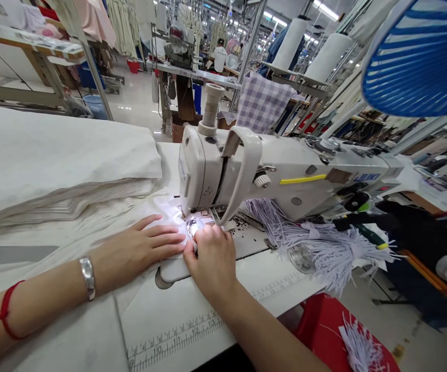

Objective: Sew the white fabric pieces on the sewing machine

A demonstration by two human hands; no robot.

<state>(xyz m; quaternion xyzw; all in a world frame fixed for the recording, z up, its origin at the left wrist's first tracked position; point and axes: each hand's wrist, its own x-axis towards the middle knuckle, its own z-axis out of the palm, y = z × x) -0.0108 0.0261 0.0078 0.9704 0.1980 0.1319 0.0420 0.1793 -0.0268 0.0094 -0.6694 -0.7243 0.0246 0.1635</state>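
Note:
A white industrial Juki sewing machine point(270, 175) stands on a white table point(177, 320) with a printed ruler along its edge. White fabric point(165, 222) lies under and beside the machine's presser foot point(194, 225), lit by the machine's lamp. My left hand point(146, 245) rests flat on this fabric, fingers pointing toward the needle. My right hand point(211, 261) is bunched at the front of the foot, fingertips pinching the fabric there. The needle's tip is hidden behind the fingers and the foot.
A thick stack of white cloth point(53, 165) lies to the left. A bundle of pale lilac strips point(324, 248) hangs to the right of the machine, above a red bin point(335, 330). A thread cone point(211, 106) stands on top; a blue lamp shade point(417, 57) looms upper right.

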